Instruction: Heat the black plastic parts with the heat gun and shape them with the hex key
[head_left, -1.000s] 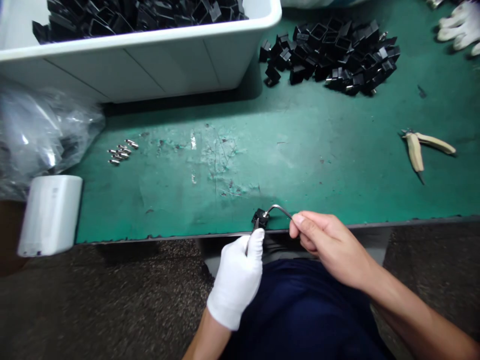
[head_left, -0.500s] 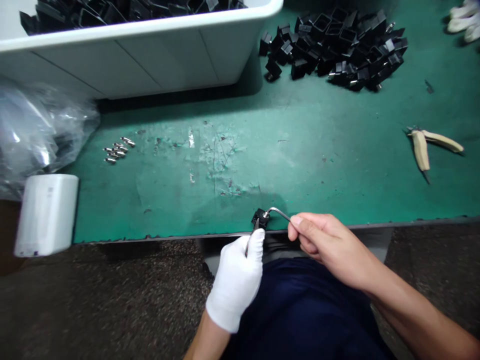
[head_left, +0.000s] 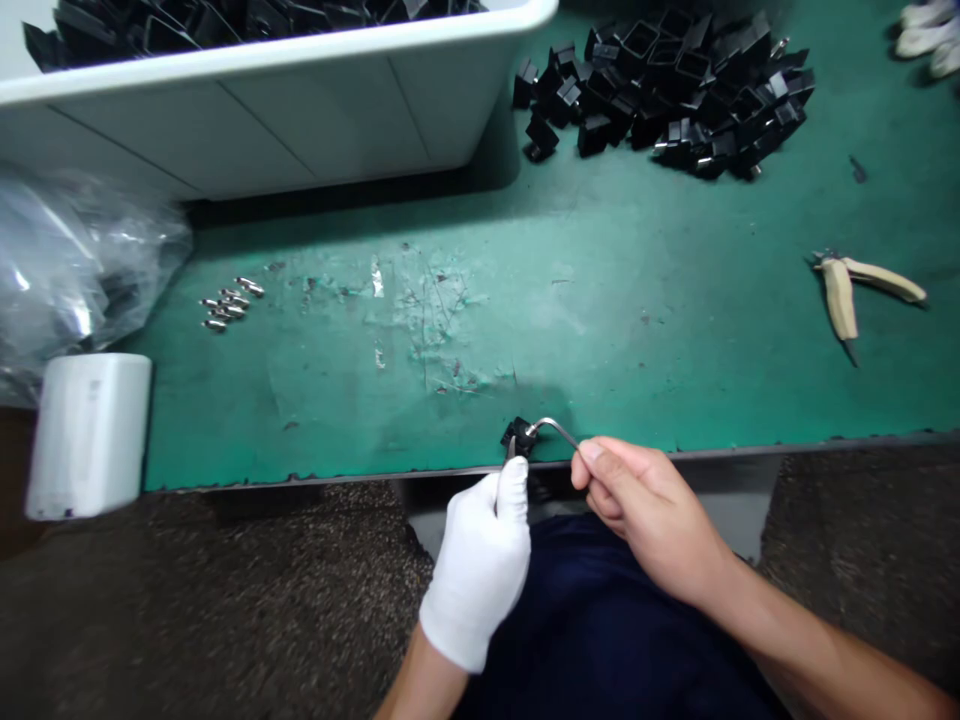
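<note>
At the table's front edge lies a small black plastic part with a silver metal fitting on its right side. My left hand, in a white glove, is closed round a thin dark metal tool. The tool's tip reaches the black part; most of the tool is hidden in the glove. My bare right hand pinches the long arm of a bent hex key between thumb and fingers. The key's short end meets the silver fitting.
Several loose silver fittings lie at the left, near a clear plastic bag and a white container. Behind stand a white bin of black parts and a heap of black parts. Cream-handled cutters lie at the right.
My right hand has dropped slightly with the hex key's long arm. The left hand and the black part stay nearly as they were, while the whole view shifts a little.
</note>
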